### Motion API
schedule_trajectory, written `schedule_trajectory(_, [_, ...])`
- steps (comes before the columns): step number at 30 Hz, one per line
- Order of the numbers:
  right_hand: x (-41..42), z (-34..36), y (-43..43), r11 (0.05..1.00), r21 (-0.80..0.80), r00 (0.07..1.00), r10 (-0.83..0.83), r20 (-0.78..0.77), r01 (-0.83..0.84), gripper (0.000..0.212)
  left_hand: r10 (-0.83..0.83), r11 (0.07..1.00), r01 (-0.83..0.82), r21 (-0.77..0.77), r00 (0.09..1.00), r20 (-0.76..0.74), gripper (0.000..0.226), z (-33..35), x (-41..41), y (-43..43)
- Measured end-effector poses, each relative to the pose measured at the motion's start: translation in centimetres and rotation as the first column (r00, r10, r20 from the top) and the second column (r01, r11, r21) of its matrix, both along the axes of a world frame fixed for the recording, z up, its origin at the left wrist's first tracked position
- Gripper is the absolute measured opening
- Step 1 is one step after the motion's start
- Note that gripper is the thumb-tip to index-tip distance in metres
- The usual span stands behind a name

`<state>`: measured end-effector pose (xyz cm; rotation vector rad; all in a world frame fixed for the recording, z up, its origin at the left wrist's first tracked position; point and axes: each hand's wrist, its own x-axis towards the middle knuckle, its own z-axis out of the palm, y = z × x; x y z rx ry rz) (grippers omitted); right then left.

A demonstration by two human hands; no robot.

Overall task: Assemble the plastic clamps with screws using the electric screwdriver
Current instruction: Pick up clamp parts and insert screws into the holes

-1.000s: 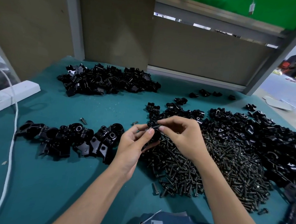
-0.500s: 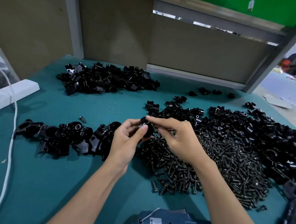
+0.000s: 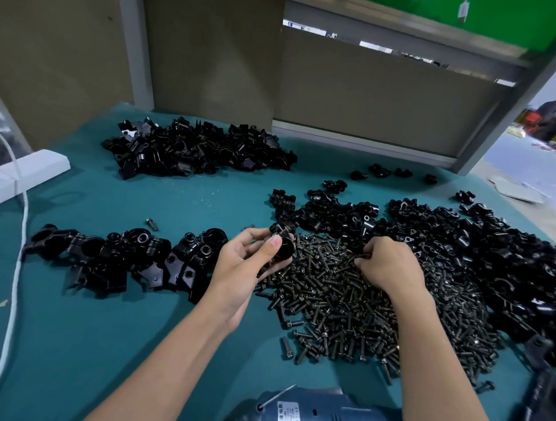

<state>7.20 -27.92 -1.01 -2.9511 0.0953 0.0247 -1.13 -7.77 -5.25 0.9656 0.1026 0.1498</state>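
A black clamp [image 3: 279, 247] is gripped in the curled fingers of the left hand [image 3: 251, 267], just off the left edge of the screw pile [image 3: 346, 304]. On top of that pile, a screw [image 3: 363, 255] is apparently being pinched by the bent fingertips of the right hand [image 3: 386, 264]. The electric screwdriver [image 3: 320, 415] is left untouched, nearer than the pile. Left of the pile, a row of clamps [image 3: 122, 260] looks already assembled. Right of it, loose clamp parts [image 3: 493, 253] are heaped, so most of the job is judged undone.
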Motion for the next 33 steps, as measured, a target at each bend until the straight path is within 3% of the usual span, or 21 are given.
schedule_trajectory(4, [0.1, 0.1, 0.4, 1.000, 0.013, 1.000, 0.027, -0.001, -0.027, 0.015, -0.019, 1.000, 0.019, -0.003, 1.000, 0.011, 0.033, 0.0, -0.1, 0.0])
schedule_trajectory(8, [0.1, -0.2, 0.6, 0.997, 0.061, 0.994, 0.040, 0.102, -0.046, 0.015, -0.023, 1.000, 0.023, -0.009, 1.000, 0.007, 0.032, 0.0, 0.0, -0.1])
schedule_trajectory(11, [0.3, -0.1, 0.5, 0.974, 0.220, 0.979, 0.008, 0.205, -0.054, 0.017, -0.030, 0.999, 0.030, -0.027, 1.000, 0.006, 0.029, 0.0, 0.0, -0.1])
schedule_trajectory(13, [0.1, 0.4, 0.9, 0.859, 0.493, 0.965, 0.007, 0.261, -0.139, 0.016, -0.037, 0.997, 0.037, -0.065, 0.999, -0.003, 0.027, 0.0, 0.0, -0.3])
schedule_trajectory(15, [-0.8, 1.2, 2.0, 0.590, 0.761, 0.959, 0.094, 0.267, -0.270, 0.015, -0.040, 0.992, 0.038, -0.117, 0.999, -0.015, 0.029, 0.0, 0.1, -0.3])
schedule_trajectory(16, [-1.3, 1.4, 2.6, 0.468, 0.825, 0.949, 0.167, 0.268, -0.316, 0.016, -0.039, 0.990, 0.036, -0.137, 0.999, -0.016, 0.030, 0.0, 0.1, -0.3])
schedule_trajectory(18, [-2.0, 1.4, 3.8, 0.368, 0.846, 0.910, 0.303, 0.283, -0.386, 0.015, -0.035, 0.986, 0.034, -0.161, 0.999, -0.002, 0.030, 0.0, 0.2, -0.3])
schedule_trajectory(28, [-2.5, 0.4, 5.1, 0.460, 0.657, 0.795, 0.449, 0.408, -0.597, 0.019, -0.033, 0.958, 0.035, -0.284, 0.999, 0.012, 0.028, -0.1, 0.3, 0.0])
schedule_trajectory(33, [-2.2, 0.8, 5.0, 0.443, 0.681, 0.799, 0.466, 0.380, -0.583, 0.021, -0.039, 0.941, 0.028, -0.338, 0.999, -0.023, 0.044, 0.3, 0.0, 0.1])
